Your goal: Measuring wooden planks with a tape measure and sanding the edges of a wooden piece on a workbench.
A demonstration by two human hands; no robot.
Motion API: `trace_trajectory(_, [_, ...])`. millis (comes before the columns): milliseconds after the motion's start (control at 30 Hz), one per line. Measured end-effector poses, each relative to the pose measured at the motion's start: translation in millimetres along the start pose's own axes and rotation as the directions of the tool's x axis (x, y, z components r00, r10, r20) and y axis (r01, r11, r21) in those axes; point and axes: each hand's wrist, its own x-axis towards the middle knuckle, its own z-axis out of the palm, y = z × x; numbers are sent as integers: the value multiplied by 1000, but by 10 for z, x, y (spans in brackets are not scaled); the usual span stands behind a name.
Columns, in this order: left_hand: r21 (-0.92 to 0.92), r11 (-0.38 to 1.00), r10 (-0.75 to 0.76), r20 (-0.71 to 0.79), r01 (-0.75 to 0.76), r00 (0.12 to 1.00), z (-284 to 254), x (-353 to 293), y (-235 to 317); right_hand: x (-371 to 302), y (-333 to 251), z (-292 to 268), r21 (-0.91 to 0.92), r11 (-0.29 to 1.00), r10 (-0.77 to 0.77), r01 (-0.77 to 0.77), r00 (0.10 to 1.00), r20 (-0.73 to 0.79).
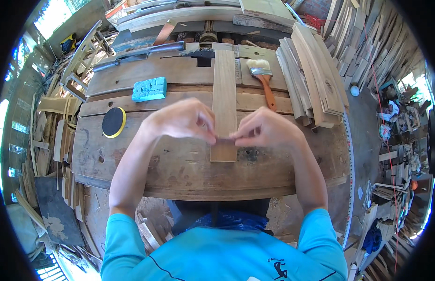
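Note:
A long pale wooden board (225, 89) lies lengthwise on the workbench (180, 175) in front of me. Across its near end, my two hands hold a small dark brown flat strip (225, 141) that is slightly blurred; whether it is sandpaper or a scraper I cannot tell. My left hand (185, 121) pinches the strip's left end between thumb and fingers. At the opposite end, my right hand (269, 129) grips it the same way. The strip is over the board, and contact between the two is hard to make out.
Left on the bench are a light blue block (149, 89) and a round black pad with a yellow rim (114, 122). A wide brush (263, 83) lies right of the board, beside stacked planks (316, 77). A metal clamp bar (138, 55) lies at the back left.

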Motion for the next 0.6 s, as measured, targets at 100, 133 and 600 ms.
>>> trace_trajectory(100, [104, 994, 24, -80, -15, 997, 22, -27, 58, -1, -26, 12, -106, 993, 41, -47, 998, -57])
trace_trajectory(133, [116, 993, -1, -236, 29, 972, 37, -16, 24, -1, -6, 19, -214, 975, 29, -66, 985, -172])
trace_trajectory(600, [65, 998, 8, -205, 6, 979, 36, 73, 63, -41, 27, -48, 28, 990, 138, -137, 990, -37])
